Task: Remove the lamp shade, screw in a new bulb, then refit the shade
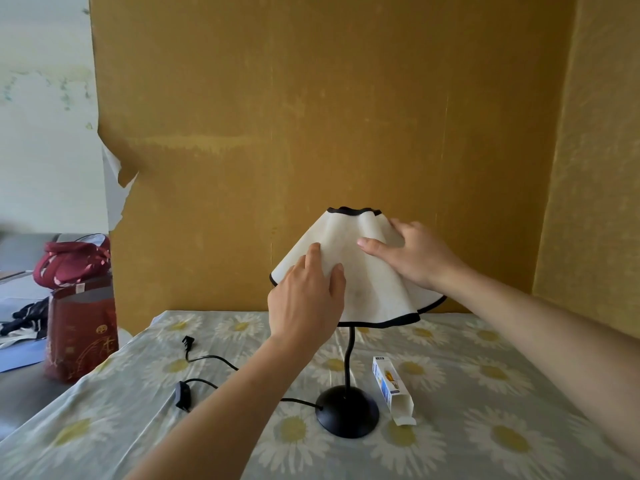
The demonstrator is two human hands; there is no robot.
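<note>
Nearest, spread with a daisy-print cloth, the surface (485,427), carrying a black lamp base (347,412) with a thin curved stem (349,355) rising from it. Just right of the base, lying flat and apart from it, a small bulb box (393,389) with its near flap open; no telling whether the bulb is inside. To the left, a black cord with inline switch (182,395) and plug (187,342), unplugged, trailing across the cloth. Above the stem, a cream lamp shade (367,289) with black trim, seated on top of the lamp and tipped slightly. Left hand (306,303) laid open against the near-left flank of the shade, fingers (313,258) spread and pressing the fabric rather than curled round anything. Right hand (415,254) likewise open on the upper right flank, thumb forward, palm flat on the cloth of the shade. Probably the first step, with the shade yet to come off; next move likely needs an even lift or twist from both sides, keeping the base from tipping. Farther left, off the surface, a red gift bag (81,327). Behind everything, a mustard wall (311,98) with peeling paper at its left edge.
</note>
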